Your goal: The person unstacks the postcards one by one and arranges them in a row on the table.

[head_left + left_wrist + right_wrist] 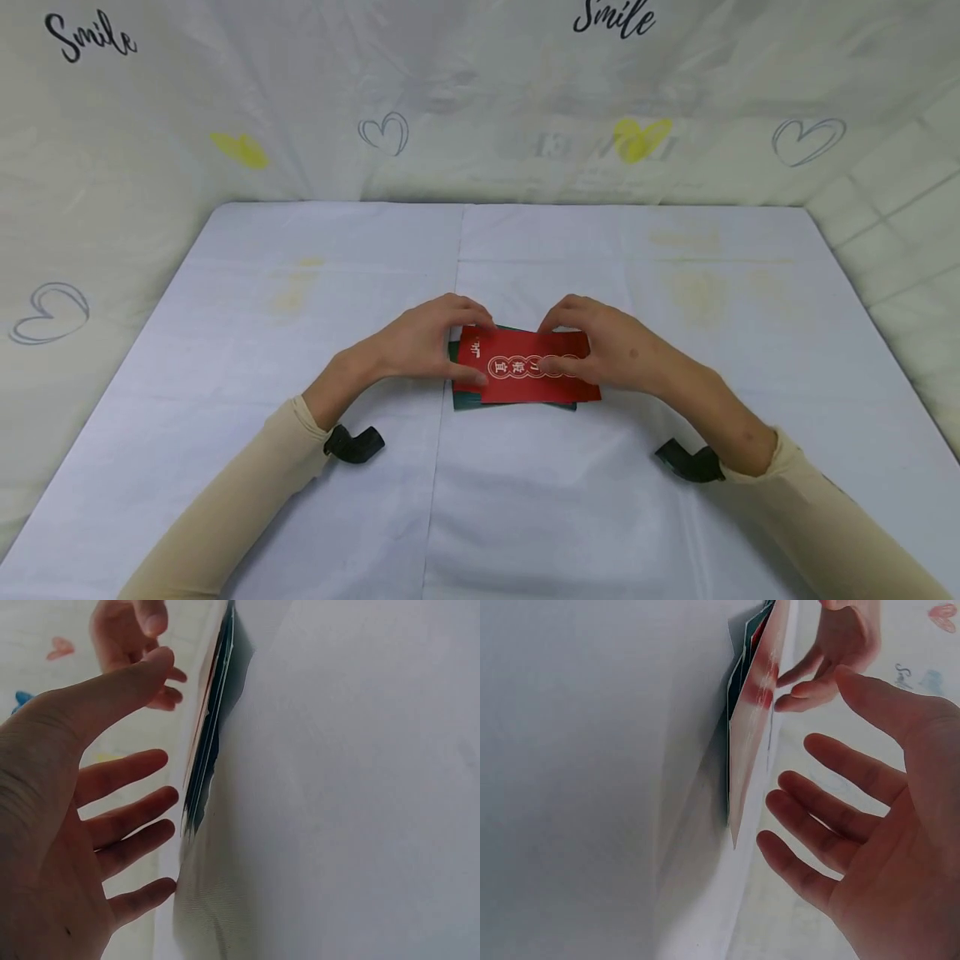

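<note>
A red paper envelope [525, 390] with white printed characters lies on top of a small stack, slightly askew over dark green envelopes [468, 400]. My left hand [427, 337] hovers over the left end of the stack, its thumb above the red face. Over the right end is my right hand [622, 346], its thumb across the printed characters in the head view. In both wrist views the fingers are spread and relaxed, with a gap between them and the thin stack edge [204, 757]. Neither hand appears to grip anything.
A white cloth-covered table [337, 533] carries the stack near its middle. White sheeting [480, 75] with hearts and lettering hangs behind and at the sides. Black curved pieces sit at the left cuff [356, 444] and right cuff [690, 463].
</note>
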The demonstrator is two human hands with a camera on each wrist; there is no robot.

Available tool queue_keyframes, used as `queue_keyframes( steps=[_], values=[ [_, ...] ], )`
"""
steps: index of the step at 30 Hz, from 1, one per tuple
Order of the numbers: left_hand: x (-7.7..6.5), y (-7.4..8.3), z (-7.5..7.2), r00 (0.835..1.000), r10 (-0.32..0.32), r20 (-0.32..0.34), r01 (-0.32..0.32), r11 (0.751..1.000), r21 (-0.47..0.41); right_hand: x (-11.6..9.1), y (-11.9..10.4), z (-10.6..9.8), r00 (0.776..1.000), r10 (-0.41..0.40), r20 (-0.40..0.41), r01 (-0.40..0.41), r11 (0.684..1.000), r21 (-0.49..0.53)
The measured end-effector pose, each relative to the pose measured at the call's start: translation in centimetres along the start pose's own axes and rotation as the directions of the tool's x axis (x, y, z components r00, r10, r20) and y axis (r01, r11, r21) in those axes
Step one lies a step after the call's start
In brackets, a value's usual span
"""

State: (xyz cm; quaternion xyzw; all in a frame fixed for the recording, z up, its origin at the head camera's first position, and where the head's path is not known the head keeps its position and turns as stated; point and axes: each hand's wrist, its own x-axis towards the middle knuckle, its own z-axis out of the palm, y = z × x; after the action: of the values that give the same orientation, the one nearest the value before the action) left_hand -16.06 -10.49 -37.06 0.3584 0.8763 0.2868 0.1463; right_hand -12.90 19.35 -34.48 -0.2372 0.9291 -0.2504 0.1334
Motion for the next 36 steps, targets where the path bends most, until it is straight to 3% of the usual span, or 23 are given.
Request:
queue_keyframes(
  steps=[9, 16, 24, 36],
  values=[
    [-0.2, 0.1, 0.4, 1.0, 0.028, 0.011, -0.029, 0.999, 0.04, -0.8, -0.3, 0.5, 0.999, -0.039, 0.037, 0.038, 0.999, 0.013],
    [-0.3, 0.3, 0.7, 0.999, 0.044, 0.013, -0.044, 0.998, 0.039, -1.0, -0.4, 1.0, 0.996, -0.056, 0.063, 0.059, 0.997, -0.049],
    [-0.3, 0.4, 1.1, 0.997, 0.073, 0.008, -0.074, 0.994, 0.076, -1.1, -0.3, 1.4, 0.996, -0.063, 0.057, 0.07, 0.989, -0.127],
    [-0.1, 0.8, 1.3, 0.995, 0.095, -0.012, -0.093, 0.991, 0.097, -1.1, -0.4, 1.5, 0.996, -0.08, 0.032, 0.084, 0.985, -0.153]
  ],
)
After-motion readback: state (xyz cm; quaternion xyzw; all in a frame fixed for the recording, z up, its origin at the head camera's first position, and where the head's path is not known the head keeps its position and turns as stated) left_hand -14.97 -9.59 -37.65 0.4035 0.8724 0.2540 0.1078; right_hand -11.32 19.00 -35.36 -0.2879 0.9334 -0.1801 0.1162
